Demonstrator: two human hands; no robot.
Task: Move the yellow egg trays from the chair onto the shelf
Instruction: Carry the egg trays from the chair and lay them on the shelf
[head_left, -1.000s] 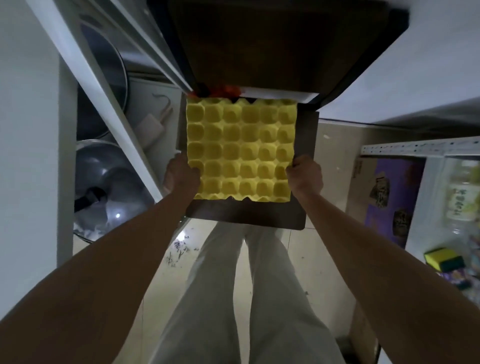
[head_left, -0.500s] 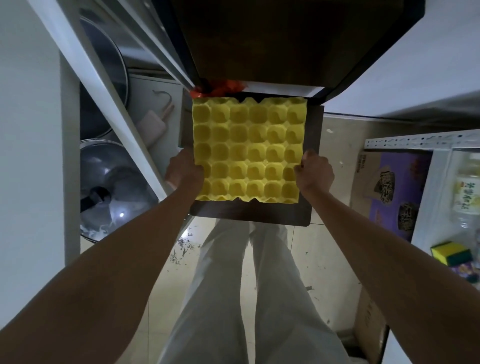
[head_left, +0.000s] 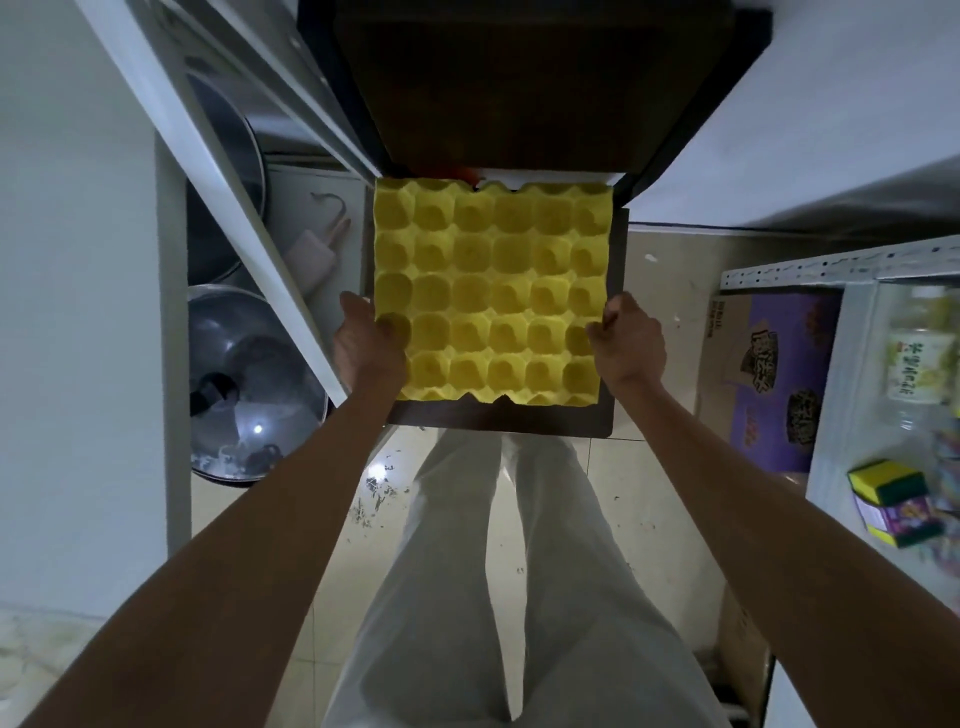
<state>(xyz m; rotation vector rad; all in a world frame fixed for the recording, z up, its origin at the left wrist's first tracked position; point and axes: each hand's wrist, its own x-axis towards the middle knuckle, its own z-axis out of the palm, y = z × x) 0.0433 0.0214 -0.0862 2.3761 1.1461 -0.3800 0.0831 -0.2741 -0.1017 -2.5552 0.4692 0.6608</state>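
**Gripping a yellow egg tray at both side edges**

Seen from the head camera, looking down. The left hand (head_left: 366, 347) clasps the left edge of the yellow egg tray (head_left: 491, 291), thumb lying in a cup near the front corner; the right hand (head_left: 626, 340) clasps the opposite edge, fingers curled over the rim. The tray lies flat, cups facing up, above the dark brown chair seat (head_left: 498, 423), whose front and right margins show around it; whether the two touch cannot be told. The tray's far edge reaches the chair back (head_left: 519, 88). To the left, a white shelf frame (head_left: 228, 208) holds metal pot lids (head_left: 249, 384). At right, sponges (head_left: 524, 486) sit on another shelf beside a purple carton (head_left: 774, 374).
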